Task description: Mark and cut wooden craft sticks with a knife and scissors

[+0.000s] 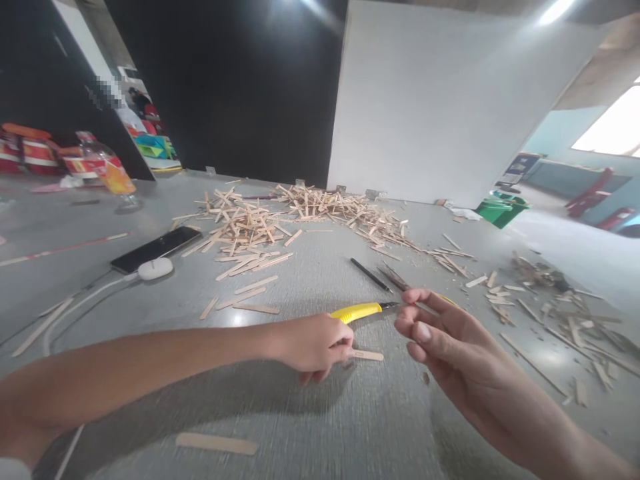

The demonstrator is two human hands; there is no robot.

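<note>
My left hand (pixel 320 347) is closed with its fingertips on a wooden craft stick (pixel 369 355), which has a small rectangle marked on it. Just behind those fingers lies a yellow-handled craft knife (pixel 357 312), its dark tip pointing right. My right hand (pixel 450 347) is raised at the right with its fingers curled and the thumb against them; anything pinched there is too small to make out. Beyond its fingertips rests a metal pointed tool (pixel 393 275), partly hidden by the hand. A black pencil (pixel 371 275) lies to the left of that tool.
Piles of craft sticks (pixel 245 223) spread across the back of the grey table. Cut pieces and splinters (pixel 575 333) litter the right. At left are a phone (pixel 157 248), a white mouse-shaped device (pixel 155 268) with a cable, and a bottle (pixel 113 173). A single stick (pixel 217 443) lies in front.
</note>
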